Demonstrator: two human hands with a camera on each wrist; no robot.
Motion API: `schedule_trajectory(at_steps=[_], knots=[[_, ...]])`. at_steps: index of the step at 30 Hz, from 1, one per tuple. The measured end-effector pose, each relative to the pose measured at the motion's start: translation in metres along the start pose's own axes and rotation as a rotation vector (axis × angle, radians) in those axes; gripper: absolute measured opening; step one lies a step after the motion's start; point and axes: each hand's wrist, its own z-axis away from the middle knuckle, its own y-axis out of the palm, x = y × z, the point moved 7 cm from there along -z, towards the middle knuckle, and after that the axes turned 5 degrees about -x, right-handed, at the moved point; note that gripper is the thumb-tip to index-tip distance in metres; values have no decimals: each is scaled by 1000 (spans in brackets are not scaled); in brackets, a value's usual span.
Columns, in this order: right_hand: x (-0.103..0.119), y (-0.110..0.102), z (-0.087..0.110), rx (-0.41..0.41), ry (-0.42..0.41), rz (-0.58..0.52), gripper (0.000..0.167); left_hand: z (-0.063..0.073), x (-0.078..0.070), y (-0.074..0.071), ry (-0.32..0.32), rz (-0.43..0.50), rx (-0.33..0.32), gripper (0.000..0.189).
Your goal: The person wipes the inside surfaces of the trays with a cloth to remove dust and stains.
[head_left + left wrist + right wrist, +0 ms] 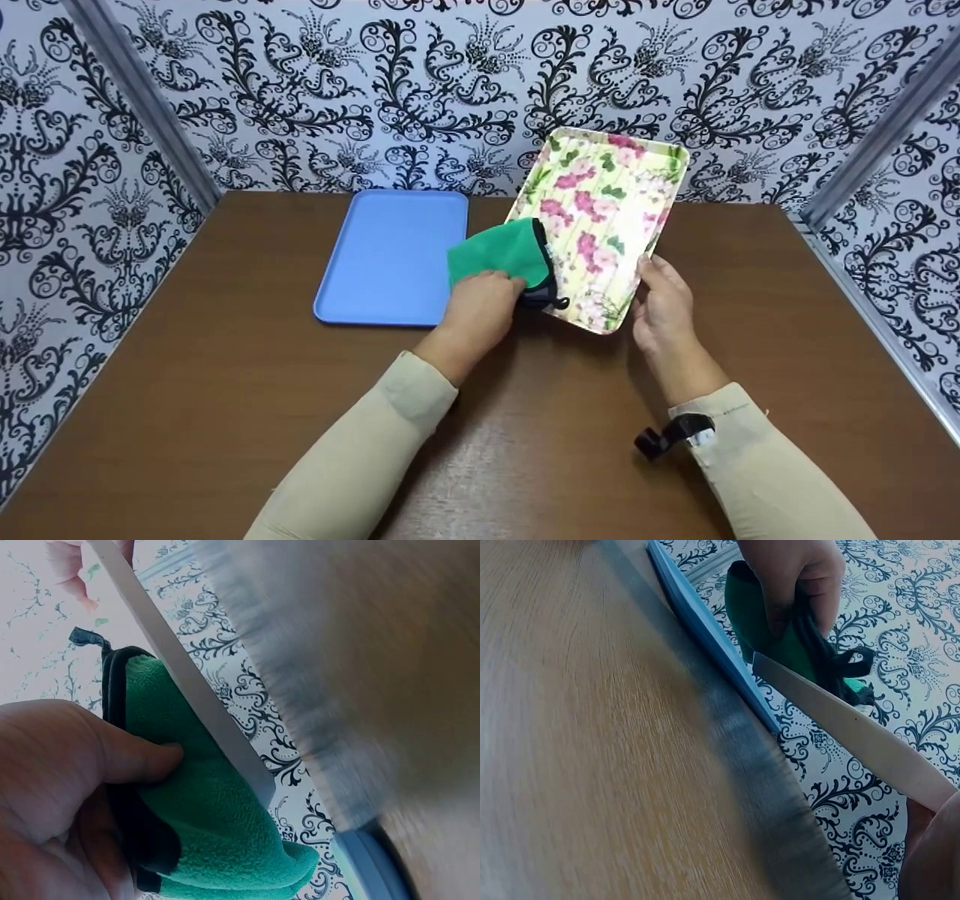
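Evidently, the right hand (666,307) gripped the floral tray (600,202); the left hand (484,304) pinched a green cloth (499,251) at the tray's left edge. Flat, steady pressure seemed advisable.

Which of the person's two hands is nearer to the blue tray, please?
Left. The left hand, holding the green cloth, is beside the right side of the blue tray; the right hand is farther right, gripping the floral tray.
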Motion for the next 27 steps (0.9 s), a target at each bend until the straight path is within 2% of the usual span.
schedule_trajectory(at_steps=[4, 11, 16, 27], knots=[[-1, 0, 0, -3, -3, 1, 12, 1, -6, -2, 26, 30, -9, 22], [-2, 0, 1, 18, -14, 29, 18, 1, -18, 1, 59, 46, 32, 25], [-2, 0, 0, 9, -16, 8, 17, 1, -26, 1, 90, 54, 42, 26], [-4, 2, 1, -3, -12, 21, 12, 8, -49, -7, 181, 52, 7, 36]])
